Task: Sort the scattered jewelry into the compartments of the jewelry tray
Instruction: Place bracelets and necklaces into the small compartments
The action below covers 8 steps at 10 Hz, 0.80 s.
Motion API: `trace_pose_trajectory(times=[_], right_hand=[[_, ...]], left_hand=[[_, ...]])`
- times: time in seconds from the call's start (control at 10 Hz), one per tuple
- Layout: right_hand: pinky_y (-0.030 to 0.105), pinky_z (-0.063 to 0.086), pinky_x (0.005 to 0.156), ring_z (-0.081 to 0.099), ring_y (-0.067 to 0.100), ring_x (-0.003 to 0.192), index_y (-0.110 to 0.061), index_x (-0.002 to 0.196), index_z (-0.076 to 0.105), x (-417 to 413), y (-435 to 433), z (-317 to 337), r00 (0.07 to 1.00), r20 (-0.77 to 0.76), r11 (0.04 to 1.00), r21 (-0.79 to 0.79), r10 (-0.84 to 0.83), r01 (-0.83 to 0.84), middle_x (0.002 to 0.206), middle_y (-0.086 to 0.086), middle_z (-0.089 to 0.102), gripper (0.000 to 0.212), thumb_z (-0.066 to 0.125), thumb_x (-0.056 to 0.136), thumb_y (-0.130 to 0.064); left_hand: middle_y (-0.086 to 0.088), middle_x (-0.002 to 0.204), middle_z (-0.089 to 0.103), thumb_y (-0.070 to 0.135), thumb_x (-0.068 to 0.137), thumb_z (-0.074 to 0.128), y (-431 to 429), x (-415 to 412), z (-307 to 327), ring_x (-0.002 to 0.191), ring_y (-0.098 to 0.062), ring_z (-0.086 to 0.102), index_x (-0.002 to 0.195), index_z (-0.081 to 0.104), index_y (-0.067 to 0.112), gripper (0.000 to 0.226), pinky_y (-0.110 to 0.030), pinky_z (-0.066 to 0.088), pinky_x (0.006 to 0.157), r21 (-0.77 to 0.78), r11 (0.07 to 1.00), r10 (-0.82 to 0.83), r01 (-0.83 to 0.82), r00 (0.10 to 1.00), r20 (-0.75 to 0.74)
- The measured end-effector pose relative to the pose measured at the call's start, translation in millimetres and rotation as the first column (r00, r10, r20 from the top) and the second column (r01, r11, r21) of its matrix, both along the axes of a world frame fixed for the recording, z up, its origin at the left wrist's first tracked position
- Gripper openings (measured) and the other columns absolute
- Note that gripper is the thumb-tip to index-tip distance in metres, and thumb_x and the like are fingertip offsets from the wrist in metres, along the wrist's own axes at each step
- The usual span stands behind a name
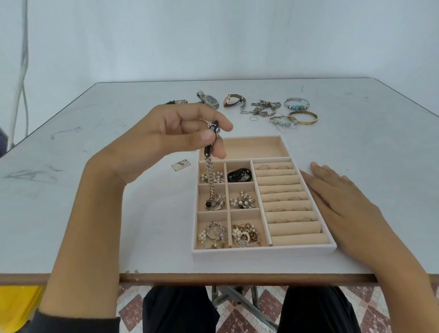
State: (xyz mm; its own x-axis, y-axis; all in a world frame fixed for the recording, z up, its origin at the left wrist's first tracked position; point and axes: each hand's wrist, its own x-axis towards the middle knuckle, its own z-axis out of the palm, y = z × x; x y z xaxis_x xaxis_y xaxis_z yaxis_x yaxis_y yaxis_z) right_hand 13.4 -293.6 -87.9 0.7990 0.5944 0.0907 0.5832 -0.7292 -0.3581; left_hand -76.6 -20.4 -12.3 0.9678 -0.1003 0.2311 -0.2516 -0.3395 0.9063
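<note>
Left hand (173,133) up over the jewelry tray (262,252), fingertips pinching a silver chain (210,177) with dark beads at the top. It dangles straight down into the middle-left compartment. The beige tray sits at the near edge of the table (106,138), small pockets full of pearly pieces, ring rolls (284,198) on the right. Right hand (347,198) lies flat, fingers straight, just beside the tray. White scuffed tabletop, pale wall, patterned floor tiles (382,308). Watches (209,100) and bangles (304,117) wait beyond; the raised hand hides the tray's far-left corner.
</note>
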Motion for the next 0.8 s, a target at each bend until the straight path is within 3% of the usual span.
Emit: trace_pose_trajectory(times=[0.1, 0.4, 0.8], right_hand=[[0.021, -0.004, 0.115, 0.002, 0.003, 0.146, -0.04, 0.149, 0.021, 0, 0, 0, 1.0, 0.0, 1.0, -0.006, 0.001, -0.001, 0.159, -0.012, 0.009, 0.066, 0.006, 0.085, -0.05], [0.019, -0.005, 0.114, 0.001, 0.003, 0.146, -0.041, 0.148, 0.021, 0, 0, 0, 1.0, 0.009, 1.0, -0.007, 0.004, -0.004, 0.159, -0.012, 0.009, 0.066, 0.006, 0.085, -0.05], [0.021, -0.003, 0.115, 0.002, 0.004, 0.146, -0.04, 0.148, 0.023, 1, 0, -2, 1.0, 0.011, 1.0, -0.001, 0.007, -0.007, 0.159, -0.011, 0.011, 0.065, 0.007, 0.086, -0.049]], left_hand=[[-0.001, 0.08, 0.072, 0.018, 0.087, 0.059, 1, -3, 0, 0.079, -0.013, 0.063, 0.102, 0.066, 0.021, 0.017, -0.018, 0.046, 0.081, 0.04, 0.999, -0.005, 0.006, 0.999, -0.04], [-0.003, 0.085, 0.073, 0.018, 0.081, 0.065, 0, -7, -1, 0.08, -0.014, 0.066, 0.098, 0.07, 0.017, 0.018, -0.019, 0.049, 0.077, 0.071, 0.996, -0.046, 0.056, 0.99, -0.131], [0.002, 0.083, 0.072, 0.008, 0.075, 0.069, -10, -7, 0, 0.077, -0.013, 0.067, 0.084, 0.074, 0.024, 0.02, -0.018, 0.052, 0.072, 0.055, 0.996, -0.063, 0.071, 0.99, -0.124]])
